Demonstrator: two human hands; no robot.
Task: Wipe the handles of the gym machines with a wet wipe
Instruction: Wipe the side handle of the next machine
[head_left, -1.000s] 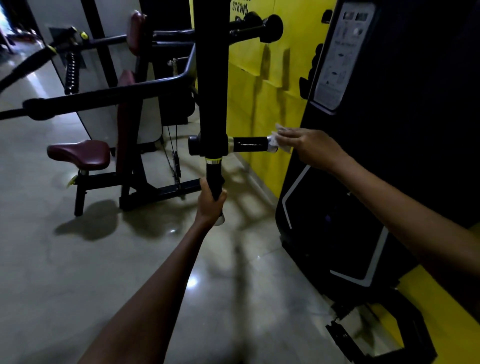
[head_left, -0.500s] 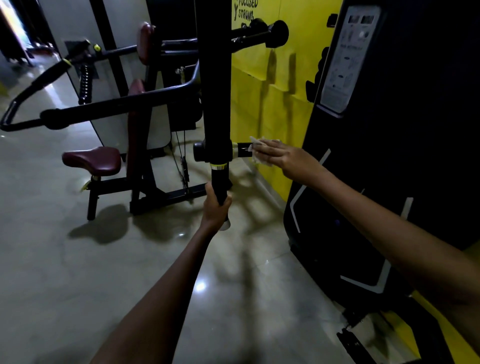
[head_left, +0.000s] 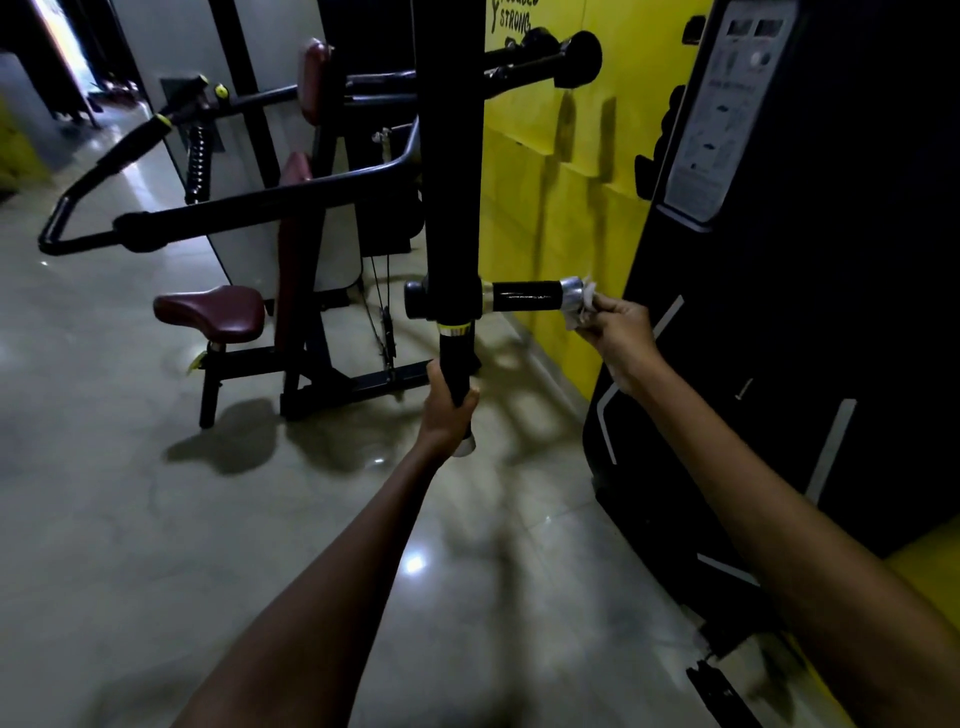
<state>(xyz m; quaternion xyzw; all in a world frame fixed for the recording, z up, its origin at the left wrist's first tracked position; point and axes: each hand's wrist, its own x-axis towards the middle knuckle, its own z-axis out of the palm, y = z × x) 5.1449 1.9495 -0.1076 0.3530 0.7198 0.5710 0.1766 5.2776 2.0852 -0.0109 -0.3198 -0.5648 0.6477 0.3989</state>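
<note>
Fingers of the right hand (head_left: 618, 332) pinch the wet wipe (head_left: 584, 306) against the horizontal handle's (head_left: 524, 296) silver end, left hand (head_left: 447, 405) wrapped round the lower vertical handle (head_left: 457, 358), other machines' grips seemingly waiting.

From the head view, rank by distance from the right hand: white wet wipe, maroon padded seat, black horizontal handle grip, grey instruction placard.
1. White wet wipe, pinched in the right hand.
2. Black horizontal handle grip, just left.
3. Grey instruction placard, up on the dark machine.
4. Maroon padded seat, far left.
</note>
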